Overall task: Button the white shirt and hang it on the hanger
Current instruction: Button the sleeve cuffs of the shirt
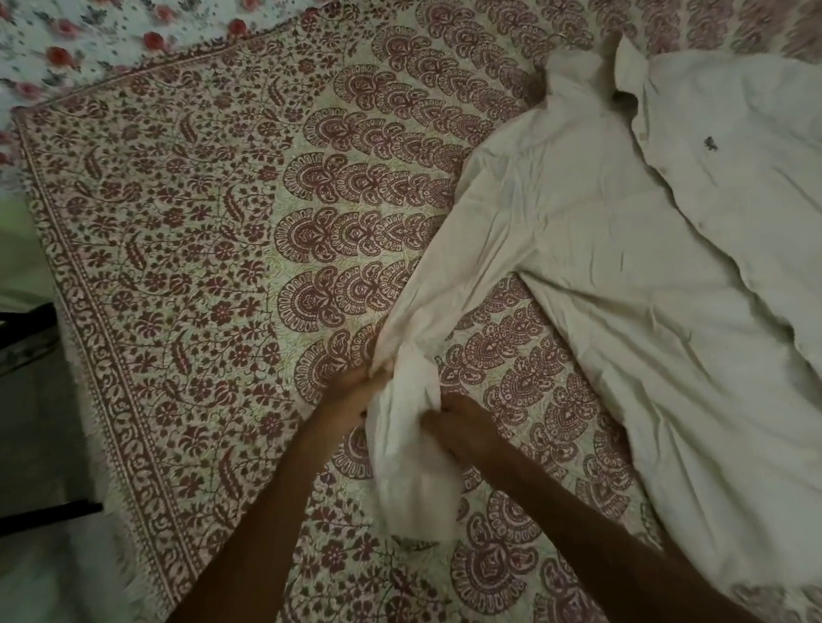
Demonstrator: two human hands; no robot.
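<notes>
The white shirt [640,254] lies spread on the patterned bedspread, collar toward the far right and front placket running down its right side. A small dark emblem marks its chest. A thin metal hanger hook [560,39] pokes out just above the collar; the hanger's body is hidden. One sleeve [411,439] stretches toward me at lower centre. My left hand [352,397] pinches the sleeve's left side. My right hand [458,430] grips its right side near the cuff. Both hands are closed on the fabric.
The maroon-and-cream patterned bedspread [188,260] covers the bed, with its fringed edge on the left. A floral sheet [34,51] shows at the top left. Dark furniture bars [8,338] and pale floor lie beyond the bed's left edge.
</notes>
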